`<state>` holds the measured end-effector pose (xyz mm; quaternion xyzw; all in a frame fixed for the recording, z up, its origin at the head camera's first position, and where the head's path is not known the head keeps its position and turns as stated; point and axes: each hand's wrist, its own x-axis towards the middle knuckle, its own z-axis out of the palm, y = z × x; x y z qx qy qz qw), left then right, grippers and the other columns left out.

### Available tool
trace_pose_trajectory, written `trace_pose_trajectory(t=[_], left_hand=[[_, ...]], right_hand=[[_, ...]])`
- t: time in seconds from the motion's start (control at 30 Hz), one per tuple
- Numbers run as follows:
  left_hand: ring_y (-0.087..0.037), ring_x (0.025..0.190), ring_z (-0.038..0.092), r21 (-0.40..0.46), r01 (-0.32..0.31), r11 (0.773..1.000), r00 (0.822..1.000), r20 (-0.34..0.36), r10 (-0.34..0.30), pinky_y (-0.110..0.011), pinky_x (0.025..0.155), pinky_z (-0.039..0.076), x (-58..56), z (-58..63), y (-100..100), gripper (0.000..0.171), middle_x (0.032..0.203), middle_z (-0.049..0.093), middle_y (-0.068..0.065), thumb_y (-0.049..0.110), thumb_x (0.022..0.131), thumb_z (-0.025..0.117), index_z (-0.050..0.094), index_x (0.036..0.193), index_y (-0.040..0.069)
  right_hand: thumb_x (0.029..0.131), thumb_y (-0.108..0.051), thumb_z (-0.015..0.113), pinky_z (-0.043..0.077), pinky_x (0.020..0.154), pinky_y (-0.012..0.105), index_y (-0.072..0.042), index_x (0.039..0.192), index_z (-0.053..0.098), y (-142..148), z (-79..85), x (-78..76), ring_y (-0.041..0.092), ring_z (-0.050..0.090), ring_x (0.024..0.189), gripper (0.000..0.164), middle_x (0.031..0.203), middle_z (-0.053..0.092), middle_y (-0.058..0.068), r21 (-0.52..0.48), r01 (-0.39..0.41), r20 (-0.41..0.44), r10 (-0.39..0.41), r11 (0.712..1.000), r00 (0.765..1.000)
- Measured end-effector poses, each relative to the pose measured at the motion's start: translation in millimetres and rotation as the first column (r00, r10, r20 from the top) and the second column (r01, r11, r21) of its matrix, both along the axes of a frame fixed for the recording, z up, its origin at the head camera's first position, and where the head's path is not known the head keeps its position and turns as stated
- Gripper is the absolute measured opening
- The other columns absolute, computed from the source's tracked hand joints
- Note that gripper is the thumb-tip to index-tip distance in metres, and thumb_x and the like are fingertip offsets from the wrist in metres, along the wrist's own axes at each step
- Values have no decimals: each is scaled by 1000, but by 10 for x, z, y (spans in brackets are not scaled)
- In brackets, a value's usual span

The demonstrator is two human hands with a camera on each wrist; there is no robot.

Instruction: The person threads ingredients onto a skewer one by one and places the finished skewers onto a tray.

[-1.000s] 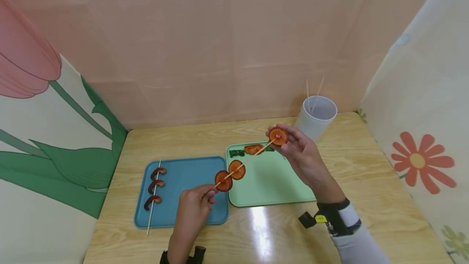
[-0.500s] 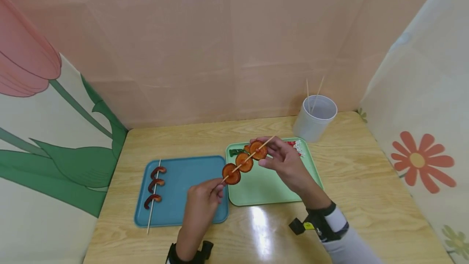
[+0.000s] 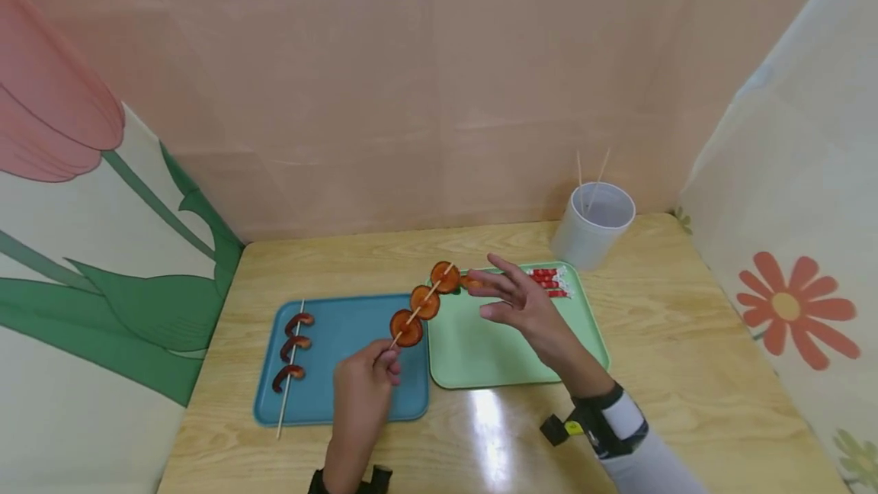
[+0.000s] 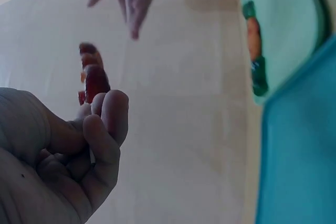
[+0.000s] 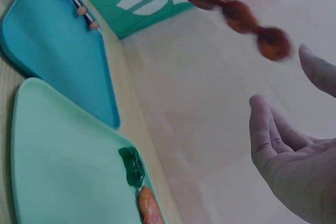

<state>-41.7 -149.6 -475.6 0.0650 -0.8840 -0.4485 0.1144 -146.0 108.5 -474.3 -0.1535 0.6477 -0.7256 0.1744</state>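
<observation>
My left hand (image 3: 363,383) pinches the lower end of a thin wooden skewer. Three round orange-brown slices with dark rims (image 3: 425,302) are threaded along it, and the stick's tip shows just past the top slice. The skewer slants up and to the right, over the gap between the two trays. To its right, my right hand (image 3: 524,315) is held above the green tray (image 3: 480,360) with fingers extended and holds nothing. In the right wrist view, the slices (image 5: 239,17) appear apart from that hand's thumb and fingers (image 5: 261,124).
On the blue tray (image 3: 350,357) at left lies another skewer with three curled brown pieces (image 3: 293,345). Red-and-white sticks (image 3: 550,282), a dark green piece (image 5: 132,166) and an orange piece (image 5: 149,205) lie on the green tray. A white cup (image 3: 586,235) holding wooden skewers stands behind.
The right hand moved the top slice down the skewer toward the other two, then let go of it. The left hand has since shifted left with the skewer.
</observation>
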Motion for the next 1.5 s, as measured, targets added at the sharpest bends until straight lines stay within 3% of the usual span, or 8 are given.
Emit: trace_pose_trajectory(t=[0.23,0.5,0.73,1.0,1.17,1.3,1.4,1.5], left_hand=[[-10,55,66,-31,-190,981,957,216,193,-21,49,54,97,-278,-265,13,70,68,-5,-7,96,60,72,100,-4],[-13,55,65,-107,-280,954,911,284,299,-27,48,55,175,-554,-607,9,73,71,-11,-7,93,61,70,95,-7],[-14,55,64,-144,-281,949,905,288,312,-28,49,54,238,-740,-759,9,77,72,-13,-9,81,70,70,90,-7],[-16,50,64,-198,-254,947,900,312,306,-31,48,53,243,-774,-843,11,74,71,-16,-10,81,67,70,91,-12],[-31,65,70,-270,-242,932,883,336,327,-43,55,56,259,-770,-888,13,77,72,-21,-5,87,63,73,92,-12],[-44,77,71,-374,-224,900,857,363,365,-54,59,54,271,-754,-900,17,81,72,-25,1,92,60,75,88,-8],[-46,76,70,-425,-211,880,830,397,391,-54,56,52,277,-736,-896,20,79,72,-24,5,94,60,75,83,-4],[-44,71,69,-448,-209,869,821,403,405,-53,53,51,285,-729,-892,19,75,70,-24,5,91,62,73,77,-3]], right_hand=[[101,-11,66,57,98,24,-12,160,28,185,-147,1,14,71,112,71,143,61,12,58,42,23,-43,997,999],[103,-13,61,58,90,27,-10,156,36,344,-222,-10,16,72,107,58,135,67,5,87,54,2,-54,995,999],[104,-14,60,58,88,28,-11,150,43,444,-328,17,18,72,102,49,126,70,2,118,68,-2,-69,991,998],[105,-16,60,59,88,27,-11,151,43,530,-395,23,21,71,103,50,124,70,1,118,91,15,-93,989,996],[106,-13,57,58,89,27,-10,152,41,557,-402,41,21,70,103,50,124,69,0,123,89,14,-92,988,996],[105,-11,57,58,88,26,-9,152,41,566,-412,45,20,70,101,49,123,69,0,107,89,9,-90,990,996],[105,-10,57,58,88,27,-9,150,42,567,-422,51,17,71,100,47,123,69,1,99,85,9,-86,991,996],[106,-11,57,58,89,28,-11,149,43,569,-438,62,17,71,100,46,124,69,1,107,80,9,-82,991,997]])
